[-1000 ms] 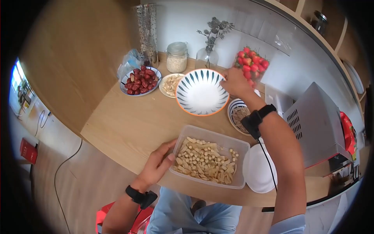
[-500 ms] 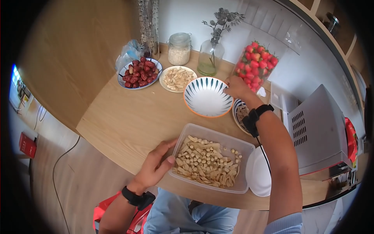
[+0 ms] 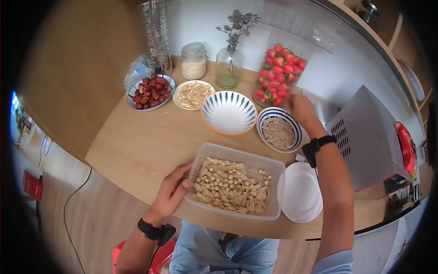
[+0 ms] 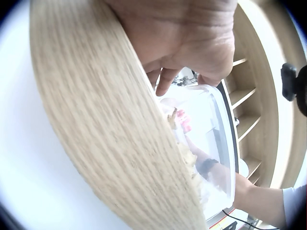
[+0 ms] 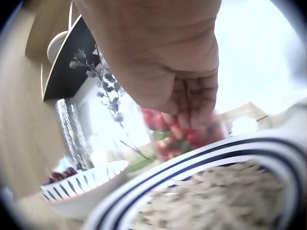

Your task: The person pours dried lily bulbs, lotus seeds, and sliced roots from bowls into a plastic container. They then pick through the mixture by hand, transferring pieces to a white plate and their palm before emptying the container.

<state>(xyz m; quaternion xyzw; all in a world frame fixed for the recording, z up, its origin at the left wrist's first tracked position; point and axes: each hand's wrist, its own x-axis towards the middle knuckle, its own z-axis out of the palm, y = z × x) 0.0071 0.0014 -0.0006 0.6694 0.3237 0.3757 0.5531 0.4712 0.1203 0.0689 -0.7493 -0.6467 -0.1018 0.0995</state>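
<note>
My left hand (image 3: 172, 189) rests against the left side of a clear plastic box (image 3: 282, 176), its fingers extended along the wall and its thumb at the rim. The box holds pale dried slices and small round cream pieces (image 3: 228, 182). My right hand (image 3: 303, 111) is at the far right rim of a blue-banded bowl (image 3: 261, 119) of short beige dried pieces (image 3: 278, 132). In the right wrist view its loosely bent fingers (image 5: 184, 103) overlap the strawberries, with nothing seen in them. Left of that bowl stands an empty white leaf-patterned bowl (image 3: 229, 112) with an orange rim.
Strawberries in a clear container (image 3: 278, 75), a vase (image 3: 229, 68), a lidded jar (image 3: 193, 61), a plate of pale slices (image 3: 194, 94) and a bowl of red dates (image 3: 152, 92) line the back. A white plate (image 3: 302, 192) and a grey appliance (image 3: 365, 137) stand right.
My right hand has lowered the leaf-patterned bowl onto the table, let go of it and moved right to the blue-banded bowl. My left hand stays at the box.
</note>
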